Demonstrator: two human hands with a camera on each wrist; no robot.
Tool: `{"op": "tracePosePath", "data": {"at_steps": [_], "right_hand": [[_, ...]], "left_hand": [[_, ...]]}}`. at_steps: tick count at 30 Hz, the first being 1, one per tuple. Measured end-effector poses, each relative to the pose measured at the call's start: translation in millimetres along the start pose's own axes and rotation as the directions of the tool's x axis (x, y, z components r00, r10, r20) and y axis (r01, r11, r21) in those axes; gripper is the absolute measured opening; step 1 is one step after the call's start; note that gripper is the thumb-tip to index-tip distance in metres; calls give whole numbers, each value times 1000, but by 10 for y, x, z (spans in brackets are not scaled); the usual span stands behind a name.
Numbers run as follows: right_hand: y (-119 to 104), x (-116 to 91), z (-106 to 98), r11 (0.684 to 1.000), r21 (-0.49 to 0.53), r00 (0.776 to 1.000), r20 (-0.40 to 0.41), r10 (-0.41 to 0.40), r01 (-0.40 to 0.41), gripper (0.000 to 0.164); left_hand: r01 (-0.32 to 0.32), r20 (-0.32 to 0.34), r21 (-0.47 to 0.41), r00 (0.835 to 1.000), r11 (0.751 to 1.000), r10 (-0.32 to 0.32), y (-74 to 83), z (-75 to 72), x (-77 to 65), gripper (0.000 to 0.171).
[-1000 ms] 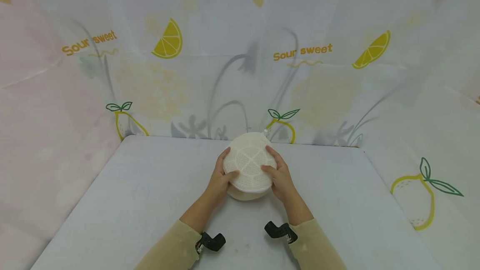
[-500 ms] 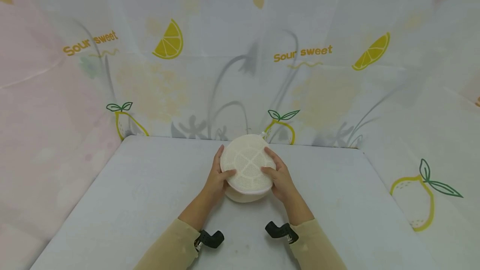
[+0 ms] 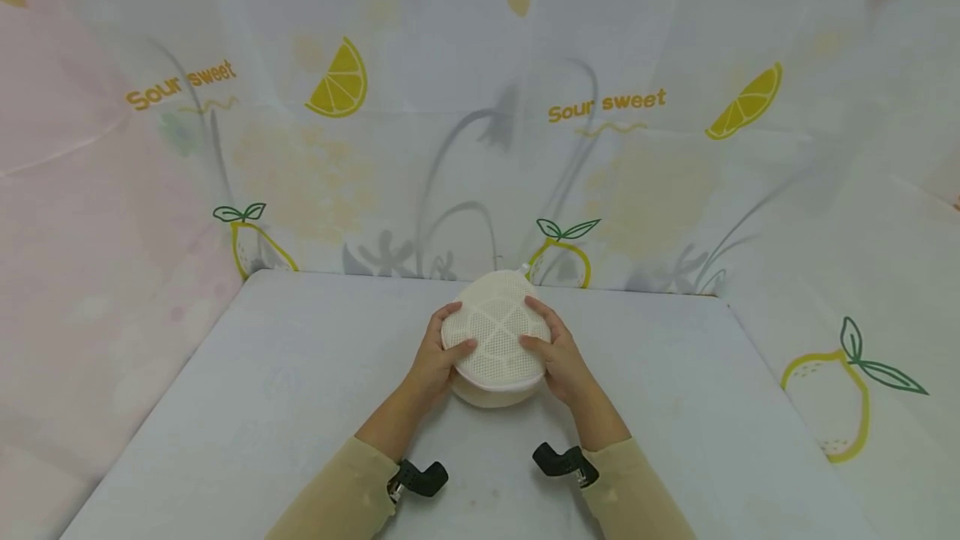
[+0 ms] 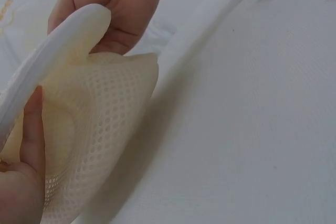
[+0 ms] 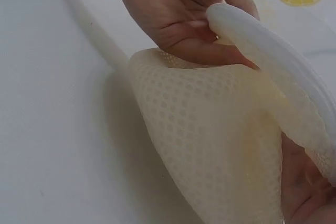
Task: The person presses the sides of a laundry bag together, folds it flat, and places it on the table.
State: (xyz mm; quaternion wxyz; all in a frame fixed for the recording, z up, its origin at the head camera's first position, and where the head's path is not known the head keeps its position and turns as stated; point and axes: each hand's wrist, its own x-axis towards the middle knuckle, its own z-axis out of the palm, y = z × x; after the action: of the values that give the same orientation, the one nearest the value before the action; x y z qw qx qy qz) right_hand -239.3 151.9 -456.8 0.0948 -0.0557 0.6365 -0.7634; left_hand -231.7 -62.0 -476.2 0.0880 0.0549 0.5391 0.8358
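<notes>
A round cream mesh laundry bag with a white band around its edge is held between both hands in the head view. My left hand grips its left side, thumb across the mesh face and fingers around the rim. On the opposite side my right hand grips it the same way. The bag is tilted so its face looks up toward the head camera, and a small tab shows at its top. In the left wrist view, the mesh wall sags inward below the white edge. Fingers behind the bag are partly hidden.
The hands are over a white table. Its far edge meets a fabric backdrop printed with lemons and lettering. Black wrist mounts stick inward from both sleeves.
The bag has shifted slightly left and toward the person. The left fingers lifted up along the rim, then bent back over its edge; the right hand keeps its grip.
</notes>
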Motion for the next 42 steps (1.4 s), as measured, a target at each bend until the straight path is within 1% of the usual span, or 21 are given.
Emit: {"op": "tracePosePath", "data": {"at_steps": [4, 7, 10, 14, 17, 19, 23, 25, 29, 33, 35, 38, 42], "right_hand": [[-4, 11, -9, 999, -41, 1000, -7, -4, 4, 70], [-5, 19, -16, 999, -52, 1000, -12, -13, 12, 69], [-8, 22, -20, 998, -61, 1000, -11, -15, 15, 68], [-18, 15, -25, 996, -94, 1000, -15, 3, -5, 67], [-35, -1, -26, 991, -133, 1000, -4, 26, -27, 66], [-52, -13, -27, 988, -150, 999, 19, 40, -37, 67], [-61, -20, -11, 990, -137, 999, 35, 34, -29, 70], [-50, -18, -4, 994, -111, 999, 29, 17, -14, 70], [-13, -14, -4, 998, -65, 1000, 15, -7, 8, 70], [7, -8, -7, 999, -31, 1000, 7, -23, 23, 68], [8, -2, -6, 999, -18, 1000, -6, -28, 28, 66], [2, 7, -7, 999, -29, 999, -41, -33, 32, 64], [-24, 6, -6, 996, -86, 994, -100, -47, 39, 63]], "left_hand": [[-18, -24, -13, 1000, 1000, 17, -8, 10, 25, 72], [-28, -35, -31, 999, 999, 26, -16, 13, 37, 72], [-34, -38, -58, 999, 998, 32, -21, 18, 36, 72], [-40, -34, -99, 999, 994, 37, -21, 26, 30, 71], [-44, -38, -128, 999, 991, 39, -15, 31, 29, 71], [-42, -41, -155, 998, 987, 37, -4, 34, 25, 71], [-45, -39, -190, 998, 981, 38, -5, 40, 25, 71], [-50, -33, -171, 998, 984, 45, -22, 44, 30, 71], [-58, -31, -103, 998, 993, 55, -61, 54, 31, 71], [-34, -61, -22, 998, 999, 33, -71, 66, 25, 74], [-21, -65, 18, 998, 1000, 22, -74, 68, 28, 74], [-9, -57, 59, 998, 998, 12, -79, 73, 37, 74], [-1, -26, 64, 1000, 998, 3, -74, 82, 42, 75]]}}
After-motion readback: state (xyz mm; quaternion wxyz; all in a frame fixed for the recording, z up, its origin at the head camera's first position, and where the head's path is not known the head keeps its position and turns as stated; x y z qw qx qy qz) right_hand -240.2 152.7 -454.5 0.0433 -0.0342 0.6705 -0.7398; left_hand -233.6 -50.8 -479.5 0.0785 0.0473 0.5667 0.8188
